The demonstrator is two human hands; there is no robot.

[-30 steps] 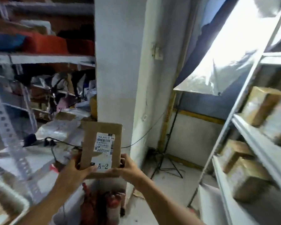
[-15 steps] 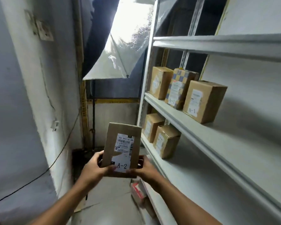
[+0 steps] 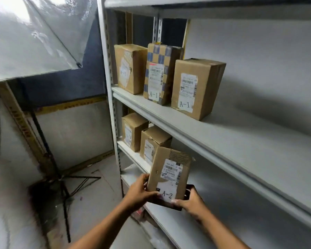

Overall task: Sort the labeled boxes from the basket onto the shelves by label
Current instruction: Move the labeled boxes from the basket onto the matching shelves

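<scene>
Head view
Box: the box (image 3: 170, 177) stands upright, long axis vertical, top leaning slightly away to the right, its "A-2" label facing the camera.
Left hand: the left hand (image 3: 139, 192) grasps the box's lower left edge, thumb on the front.
Right hand: the right hand (image 3: 190, 200) grasps the lower right corner, fingers curled under it.
Box and grip: most of the box rises above both hands.
Place: in front of the lower shelf (image 3: 133, 155), just right of two A-2 boxes (image 3: 151, 141).
Above the grip: three A-1 boxes (image 3: 196, 87) on the upper shelf (image 3: 223, 139).
</scene>
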